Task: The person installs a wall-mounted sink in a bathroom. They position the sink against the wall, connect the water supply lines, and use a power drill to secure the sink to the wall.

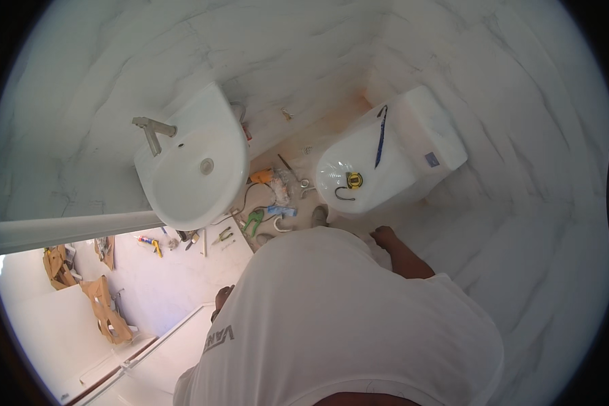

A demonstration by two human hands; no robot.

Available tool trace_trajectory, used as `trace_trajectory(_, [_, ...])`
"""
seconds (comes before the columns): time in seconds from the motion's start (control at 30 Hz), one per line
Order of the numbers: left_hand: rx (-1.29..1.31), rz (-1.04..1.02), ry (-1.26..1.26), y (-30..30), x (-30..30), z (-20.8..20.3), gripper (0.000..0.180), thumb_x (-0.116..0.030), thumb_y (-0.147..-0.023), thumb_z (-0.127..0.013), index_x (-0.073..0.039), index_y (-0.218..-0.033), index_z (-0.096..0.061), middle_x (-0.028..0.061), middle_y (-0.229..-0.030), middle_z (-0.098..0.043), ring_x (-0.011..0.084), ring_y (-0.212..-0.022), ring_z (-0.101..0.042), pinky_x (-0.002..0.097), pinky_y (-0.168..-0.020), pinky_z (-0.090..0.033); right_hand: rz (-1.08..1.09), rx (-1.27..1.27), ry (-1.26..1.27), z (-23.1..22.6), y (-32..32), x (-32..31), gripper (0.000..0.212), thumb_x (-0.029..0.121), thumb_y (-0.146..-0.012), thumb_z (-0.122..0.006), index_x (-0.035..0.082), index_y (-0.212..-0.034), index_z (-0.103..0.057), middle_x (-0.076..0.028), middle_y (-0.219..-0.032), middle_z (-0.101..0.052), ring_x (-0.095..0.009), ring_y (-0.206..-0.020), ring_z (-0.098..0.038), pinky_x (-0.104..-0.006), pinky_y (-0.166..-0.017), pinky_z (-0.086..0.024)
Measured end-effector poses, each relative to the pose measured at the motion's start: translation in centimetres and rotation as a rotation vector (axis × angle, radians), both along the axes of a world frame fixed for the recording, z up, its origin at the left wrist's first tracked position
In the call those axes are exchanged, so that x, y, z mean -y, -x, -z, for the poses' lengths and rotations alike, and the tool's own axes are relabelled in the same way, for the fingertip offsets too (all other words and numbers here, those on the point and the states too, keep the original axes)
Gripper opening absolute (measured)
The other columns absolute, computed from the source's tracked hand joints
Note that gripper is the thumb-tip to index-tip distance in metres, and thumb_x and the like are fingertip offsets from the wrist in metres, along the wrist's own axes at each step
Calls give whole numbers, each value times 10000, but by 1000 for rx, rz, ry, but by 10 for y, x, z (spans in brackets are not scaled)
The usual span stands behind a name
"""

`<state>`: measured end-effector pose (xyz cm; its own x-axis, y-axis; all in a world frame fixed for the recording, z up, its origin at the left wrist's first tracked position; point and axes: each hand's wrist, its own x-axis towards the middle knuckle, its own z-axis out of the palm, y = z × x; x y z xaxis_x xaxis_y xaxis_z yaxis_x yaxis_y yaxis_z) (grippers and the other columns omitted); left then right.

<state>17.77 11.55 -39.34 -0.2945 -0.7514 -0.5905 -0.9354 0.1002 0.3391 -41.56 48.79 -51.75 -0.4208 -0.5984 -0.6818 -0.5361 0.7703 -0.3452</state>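
My right hand hangs low beside my body, near the front of the white toilet; its fingers look loosely bent, with nothing visible in them. Only part of my left hand shows past the edge of my white shirt, and its fingers are mostly hidden. On the toilet's closed lid lie a yellow tape measure, a short dark curved piece and a long blue strip with a black hooked end. Neither hand touches them.
Left of the toilet, a white washbasin with a metal tap juts from the marbled wall. Between them the floor holds a green-handled tool, an orange item and clear plastic. Torn cardboard lies beyond the doorway.
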Motion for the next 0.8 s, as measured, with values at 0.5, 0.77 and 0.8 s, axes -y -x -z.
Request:
trace_trajectory(0.5, [70, -265, -93, -1, -10, -15, 669, -522, -902, -692, 53, -1243, -670, 258, -1213, -696, 347, -1162, -668, 408, -984, -530, 331, 180, 46, -10, 0, -4, 373, 322, -928, -631, -41, -850, -669, -167, -750, -633, -279, -640, -622, -418, -576, -510])
trace_trajectory(0.77, [67, -281, -97, 3, -15, -29, 664, -519, -905, -692, 53, -1242, -670, 251, -1186, -709, 339, -1144, -677, 399, -971, -535, 297, 201, 52, -5, 0, 5, 316, 271, -935, -648, -41, -890, -666, -135, -759, -632, -233, -606, -614, -385, -529, -514])
trace_trajectory(0.8, [66, -268, -90, 2, -16, -28, 663, -522, -905, -692, 51, -1239, -673, 248, -1183, -711, 339, -1144, -678, 399, -970, -535, 247, 173, 24, -6, 0, 5, 318, 274, -938, -643, -39, -895, -668, -138, -766, -635, -234, -609, -619, -386, -532, -519])
